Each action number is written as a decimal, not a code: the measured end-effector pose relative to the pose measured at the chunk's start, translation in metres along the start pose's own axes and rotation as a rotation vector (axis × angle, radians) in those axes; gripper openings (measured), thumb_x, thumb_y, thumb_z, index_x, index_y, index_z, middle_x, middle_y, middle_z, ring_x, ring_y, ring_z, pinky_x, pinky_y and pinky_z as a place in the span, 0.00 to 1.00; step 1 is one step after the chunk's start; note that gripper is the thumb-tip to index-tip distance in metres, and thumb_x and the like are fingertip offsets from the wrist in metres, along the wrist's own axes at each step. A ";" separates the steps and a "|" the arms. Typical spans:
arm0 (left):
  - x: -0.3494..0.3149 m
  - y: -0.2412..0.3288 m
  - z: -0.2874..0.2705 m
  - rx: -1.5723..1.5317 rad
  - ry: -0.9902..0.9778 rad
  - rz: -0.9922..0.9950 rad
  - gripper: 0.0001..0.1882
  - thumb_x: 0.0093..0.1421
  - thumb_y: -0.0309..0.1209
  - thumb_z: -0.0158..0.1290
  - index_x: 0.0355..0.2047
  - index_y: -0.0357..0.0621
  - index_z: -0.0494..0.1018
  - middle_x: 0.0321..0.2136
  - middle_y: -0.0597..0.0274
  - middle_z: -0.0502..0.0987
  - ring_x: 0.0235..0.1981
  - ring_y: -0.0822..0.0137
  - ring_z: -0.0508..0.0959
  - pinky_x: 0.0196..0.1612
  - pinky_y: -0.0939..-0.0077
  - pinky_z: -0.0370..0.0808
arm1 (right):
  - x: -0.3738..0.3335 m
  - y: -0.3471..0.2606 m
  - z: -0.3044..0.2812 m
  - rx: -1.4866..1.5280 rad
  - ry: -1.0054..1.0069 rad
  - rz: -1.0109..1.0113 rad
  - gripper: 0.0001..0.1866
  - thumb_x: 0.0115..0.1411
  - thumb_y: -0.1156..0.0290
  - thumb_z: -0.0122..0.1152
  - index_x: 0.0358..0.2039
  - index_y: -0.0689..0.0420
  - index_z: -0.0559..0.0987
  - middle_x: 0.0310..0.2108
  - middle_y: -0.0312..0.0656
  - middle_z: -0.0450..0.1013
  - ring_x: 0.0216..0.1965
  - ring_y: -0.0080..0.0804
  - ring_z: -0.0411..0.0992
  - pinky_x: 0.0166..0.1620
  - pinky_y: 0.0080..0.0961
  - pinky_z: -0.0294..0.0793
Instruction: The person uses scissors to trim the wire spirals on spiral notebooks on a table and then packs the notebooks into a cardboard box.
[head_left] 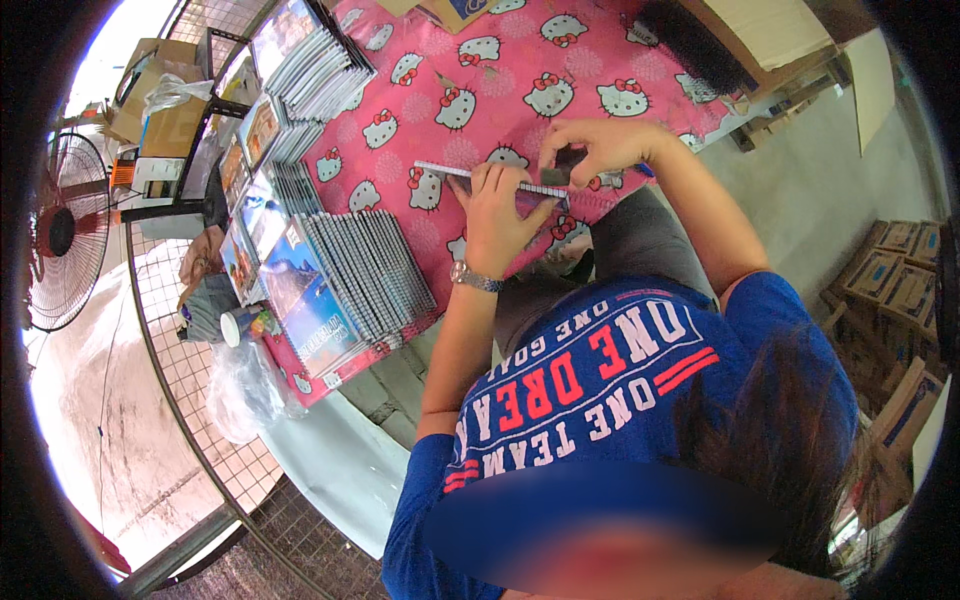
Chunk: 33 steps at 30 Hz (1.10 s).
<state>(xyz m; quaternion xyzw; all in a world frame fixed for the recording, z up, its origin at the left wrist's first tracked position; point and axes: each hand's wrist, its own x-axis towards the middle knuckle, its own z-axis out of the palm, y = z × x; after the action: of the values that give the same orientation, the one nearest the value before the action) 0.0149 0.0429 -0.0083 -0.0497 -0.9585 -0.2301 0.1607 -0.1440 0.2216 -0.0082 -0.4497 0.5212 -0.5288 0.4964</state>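
My left hand (497, 208) is closed around a spiral-bound notebook (440, 170), which I hold up on edge over the near side of the table. Its wire-bound edge runs along the top, from left to right. A watch (475, 278) is on my left wrist. At the notebook's right end, my right hand (605, 152) pinches a small dark block-like piece (566, 166) between thumb and fingers. What kind of thing this piece is, I cannot make out. Whether it touches the binding is also unclear.
A pink cloth with cartoon cats (450, 108) covers the table. Stacks of spiral notebooks (365, 270) stand along its left side, beside a paper cup (235, 328) and a clear plastic bag (250, 395). Further left is a fan (65, 230). Cardboard boxes (880, 275) lie at right.
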 end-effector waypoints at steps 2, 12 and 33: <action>-0.001 -0.001 0.000 -0.018 -0.005 -0.015 0.21 0.42 0.42 0.66 0.34 0.47 0.72 0.36 0.61 0.72 0.46 0.55 0.69 0.53 0.44 0.57 | 0.002 0.006 0.001 0.153 -0.027 -0.105 0.30 0.44 0.56 0.71 0.46 0.59 0.76 0.47 0.39 0.69 0.53 0.32 0.64 0.56 0.29 0.61; 0.008 -0.039 -0.022 0.024 -0.046 -0.089 0.19 0.38 0.39 0.67 0.31 0.52 0.75 0.36 0.66 0.72 0.49 0.57 0.68 0.57 0.37 0.52 | 0.031 -0.009 0.001 -0.383 0.032 -0.028 0.25 0.41 0.68 0.67 0.45 0.53 0.78 0.47 0.37 0.68 0.50 0.30 0.65 0.56 0.28 0.62; 0.000 -0.044 -0.023 -0.076 0.063 -0.072 0.20 0.37 0.34 0.67 0.32 0.49 0.74 0.33 0.64 0.73 0.43 0.58 0.71 0.50 0.60 0.61 | 0.046 -0.003 -0.003 0.036 -0.098 -0.112 0.27 0.45 0.63 0.69 0.48 0.55 0.77 0.48 0.38 0.68 0.52 0.31 0.64 0.56 0.30 0.61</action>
<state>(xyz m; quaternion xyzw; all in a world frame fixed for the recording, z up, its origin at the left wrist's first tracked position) 0.0138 -0.0072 -0.0075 -0.0140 -0.9447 -0.2734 0.1805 -0.1515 0.1760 -0.0076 -0.4943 0.4607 -0.5427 0.4989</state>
